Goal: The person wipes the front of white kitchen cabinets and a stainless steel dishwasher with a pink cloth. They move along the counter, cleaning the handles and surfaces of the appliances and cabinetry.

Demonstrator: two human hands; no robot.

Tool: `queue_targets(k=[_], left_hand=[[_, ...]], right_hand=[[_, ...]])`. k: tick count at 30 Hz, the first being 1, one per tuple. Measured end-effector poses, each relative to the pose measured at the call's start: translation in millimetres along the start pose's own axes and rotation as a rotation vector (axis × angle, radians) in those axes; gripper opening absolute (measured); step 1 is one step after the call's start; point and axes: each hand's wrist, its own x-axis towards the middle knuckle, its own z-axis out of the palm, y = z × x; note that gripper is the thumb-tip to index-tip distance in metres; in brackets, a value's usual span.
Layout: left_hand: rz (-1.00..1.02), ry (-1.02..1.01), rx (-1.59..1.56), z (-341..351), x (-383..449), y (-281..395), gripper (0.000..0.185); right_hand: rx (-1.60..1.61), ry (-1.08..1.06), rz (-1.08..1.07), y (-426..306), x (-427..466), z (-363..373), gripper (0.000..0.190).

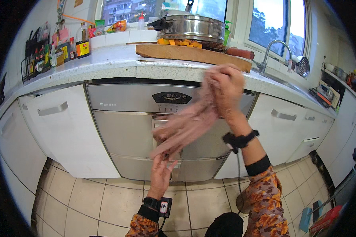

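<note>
A pinkish cloth [192,118], blurred by motion, hangs slantwise in front of the steel appliance [118,130] set under the counter. My right hand [230,89] is closed around its upper end, just before the counter's front edge. The cloth's loose end falls down and to the left. My left hand [160,176] is at that lower end, with fingers extended and thumb apart. Its fingertips meet or overlap the cloth, and blur hides the exact contact. Both wrists carry black straps with small devices and cables.
A thick wooden cutting board [181,53] bears orange chunks [178,43], a red-handled knife [240,53] and a steel pot [192,28]. Bottles [83,44] line the counter's left side. The sink faucet [270,53] rises at right. A red object [326,220] lies on the tiled floor.
</note>
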Motion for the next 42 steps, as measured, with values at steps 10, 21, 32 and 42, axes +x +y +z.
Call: queue_targets(k=[10, 21, 32, 42], left_hand=[[-0.144, -0.074, 0.025, 18, -7, -16, 0.075], [-0.244, 0.057, 0.034, -3, -12, -36, 0.071], [-0.381, -0.102, -0.107, 24, -13, -60, 0.076], [-0.278, 0.028, -0.428, 18, -6, -25, 0.069]], right_hand=[[0.284, -0.114, 0.013, -36, 20, 48, 0.013], [0.104, -0.257, 0.019, -5, 17, 7, 0.019], [0.362, -0.265, 0.489, 16, -13, -21, 0.019], [0.674, -0.473, 0.535, -124, -26, 0, 0.017]])
